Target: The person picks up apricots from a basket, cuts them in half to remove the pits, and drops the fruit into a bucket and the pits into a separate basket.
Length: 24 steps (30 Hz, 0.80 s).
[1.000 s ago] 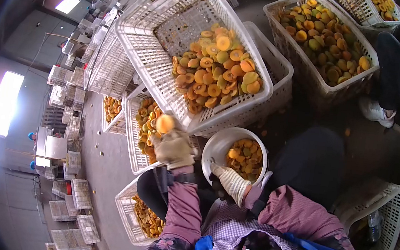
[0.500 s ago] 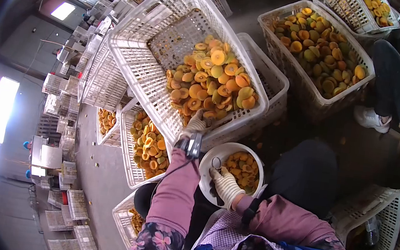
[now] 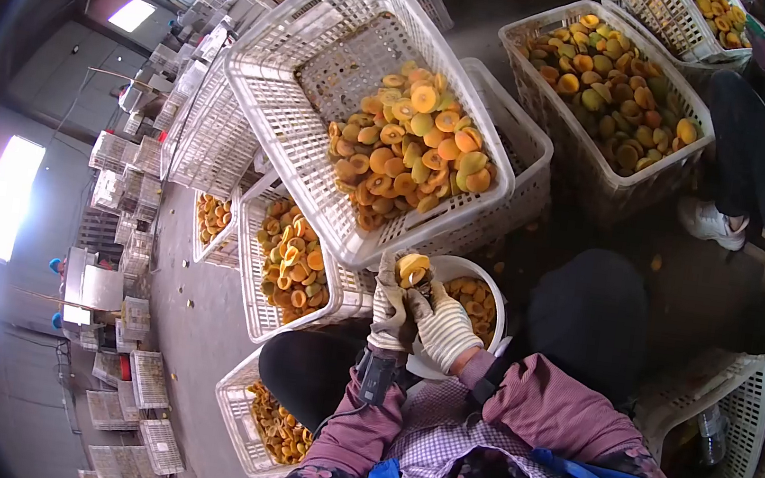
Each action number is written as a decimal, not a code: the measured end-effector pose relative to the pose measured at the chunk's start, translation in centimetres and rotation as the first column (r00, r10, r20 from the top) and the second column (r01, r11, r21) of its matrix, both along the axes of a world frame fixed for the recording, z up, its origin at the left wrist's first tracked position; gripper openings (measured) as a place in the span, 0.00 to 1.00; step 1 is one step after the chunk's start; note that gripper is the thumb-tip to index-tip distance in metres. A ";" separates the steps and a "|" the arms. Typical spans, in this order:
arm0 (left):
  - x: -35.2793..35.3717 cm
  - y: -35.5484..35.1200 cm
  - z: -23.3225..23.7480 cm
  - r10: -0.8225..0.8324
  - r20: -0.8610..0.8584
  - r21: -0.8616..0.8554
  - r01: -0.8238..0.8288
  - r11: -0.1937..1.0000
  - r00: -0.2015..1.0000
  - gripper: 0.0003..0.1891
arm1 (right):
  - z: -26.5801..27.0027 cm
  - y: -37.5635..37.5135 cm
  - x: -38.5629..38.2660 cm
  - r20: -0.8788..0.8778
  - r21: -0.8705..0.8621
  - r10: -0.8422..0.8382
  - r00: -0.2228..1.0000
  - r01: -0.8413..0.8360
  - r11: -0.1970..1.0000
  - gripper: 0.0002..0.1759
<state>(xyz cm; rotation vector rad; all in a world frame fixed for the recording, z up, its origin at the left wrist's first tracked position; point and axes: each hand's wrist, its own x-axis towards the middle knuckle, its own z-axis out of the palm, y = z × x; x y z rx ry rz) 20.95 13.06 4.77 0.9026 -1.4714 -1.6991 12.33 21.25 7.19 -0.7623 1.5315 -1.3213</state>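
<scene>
My left hand (image 3: 390, 309), in a striped knit glove, is closed around a yellow-orange peach half (image 3: 411, 267) above the white bucket. My right hand (image 3: 444, 331), gloved likewise, is closed on a small metal ring-shaped pitting tool (image 3: 417, 282), held at the fruit; its grip is mostly hidden. Under both hands stands the white bucket (image 3: 501, 303), with cut peach pieces (image 3: 472, 304) inside. Just beyond them, a tilted white crate (image 3: 356, 257) holds a heap of peach halves (image 3: 408, 147).
At left stand white crates of peach halves (image 3: 289, 261) and, nearer me, a crate of cut pieces (image 3: 283, 427). Another full crate (image 3: 610, 95) is at the upper right, near a person's leg and white shoe (image 3: 714, 222). A white plastic crate-like seat (image 3: 739, 445) stands at right.
My left hand has drawn back from the heap in the tilted crate to the bucket, bringing a peach half. My right hand has lifted slightly, its tool now meeting the fruit.
</scene>
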 end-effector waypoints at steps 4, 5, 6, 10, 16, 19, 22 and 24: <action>-2.5 1.1 4.8 0.138 -0.187 0.362 -0.063 0.930 0.973 0.18 | 0.3 0.2 -0.4 -0.092 0.012 0.006 0.996 -0.005 1.000 0.23; -2.6 1.1 4.9 0.138 -0.186 0.364 -0.062 0.929 0.973 0.18 | 0.5 0.3 -0.4 -0.134 0.050 0.045 0.990 -0.038 0.998 0.24; -2.5 1.1 5.0 0.201 -0.206 0.463 -0.086 0.882 0.958 0.18 | 0.4 0.3 -0.4 -0.133 0.052 0.046 0.990 -0.039 0.998 0.24; -1.8 0.5 3.8 0.298 -0.195 0.574 -0.138 0.807 0.934 0.18 | -0.5 0.0 0.2 -0.094 0.075 0.060 0.994 -0.053 0.996 0.26; -2.3 0.7 3.7 0.320 -0.133 0.535 -0.204 0.820 0.938 0.16 | 0.5 0.4 -0.3 -0.110 0.109 0.049 0.993 -0.037 0.993 0.27; -2.6 1.2 4.5 0.378 -0.085 0.590 -0.259 0.765 0.922 0.16 | 0.4 0.4 -0.2 -0.112 0.074 0.028 0.993 -0.020 0.997 0.28; -2.3 1.0 3.9 0.318 -0.056 0.543 -0.238 0.805 0.947 0.15 | 1.6 0.6 -0.9 -0.146 0.143 0.079 0.986 -0.058 0.988 0.29; -1.8 1.0 3.3 0.267 -0.057 0.484 -0.207 0.850 0.962 0.15 | 2.0 0.6 -1.0 -0.163 0.210 0.126 0.979 -0.090 0.973 0.29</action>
